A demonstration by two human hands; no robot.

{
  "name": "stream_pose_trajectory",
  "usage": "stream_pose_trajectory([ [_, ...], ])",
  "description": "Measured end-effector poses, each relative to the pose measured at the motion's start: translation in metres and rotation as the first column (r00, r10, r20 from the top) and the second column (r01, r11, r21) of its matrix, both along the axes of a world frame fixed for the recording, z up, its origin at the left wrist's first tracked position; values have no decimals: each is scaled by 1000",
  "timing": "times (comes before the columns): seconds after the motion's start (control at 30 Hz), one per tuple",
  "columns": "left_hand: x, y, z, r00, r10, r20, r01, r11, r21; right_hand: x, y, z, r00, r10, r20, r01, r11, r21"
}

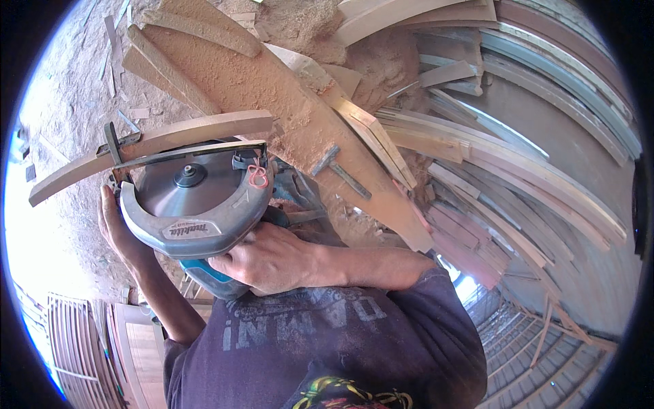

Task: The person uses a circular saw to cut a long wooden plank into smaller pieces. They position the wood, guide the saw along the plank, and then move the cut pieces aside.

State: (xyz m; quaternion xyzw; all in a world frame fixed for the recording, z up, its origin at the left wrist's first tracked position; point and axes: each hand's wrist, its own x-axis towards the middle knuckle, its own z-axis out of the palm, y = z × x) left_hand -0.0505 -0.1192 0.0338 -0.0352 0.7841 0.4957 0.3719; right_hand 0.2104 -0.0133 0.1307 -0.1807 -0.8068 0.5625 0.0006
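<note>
Your right hand is closed round the circular saw; your left hand, fingers fairly straight, is at the saw's left edge, its hold unclear. Beyond the saw: a wooden strip; to its right, a hammer on a dusty board.

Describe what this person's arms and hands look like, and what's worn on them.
The left hand and right hand are bare, without gloves. No watch or band shows on the slim, uncovered forearms. Dark purplish sleeves stop around the elbows, part of a dusty shirt with faded, pale lettering.
</note>
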Motion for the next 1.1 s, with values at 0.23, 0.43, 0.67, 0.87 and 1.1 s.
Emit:
stream_pose_trajectory([
  [0.23,9,21,17,1000,15,7,-15,998,62,4,-13,-7,998,-59,-14,59,998,-12],
  [0.43,6,19,13,999,53,7,-53,993,109,6,-15,-6,999,-46,-11,46,999,-17],
  [0.67,14,17,18,999,-4,-40,10,985,171,15,-22,-14,996,-61,-68,60,998,-6],
  [0.87,19,15,26,971,-76,-227,114,981,157,19,-24,-26,998,57,-34,-56,998,18],
  [1.1,29,5,32,968,-65,-244,118,970,212,30,-36,-42,985,14,-170,9,991,131],
])
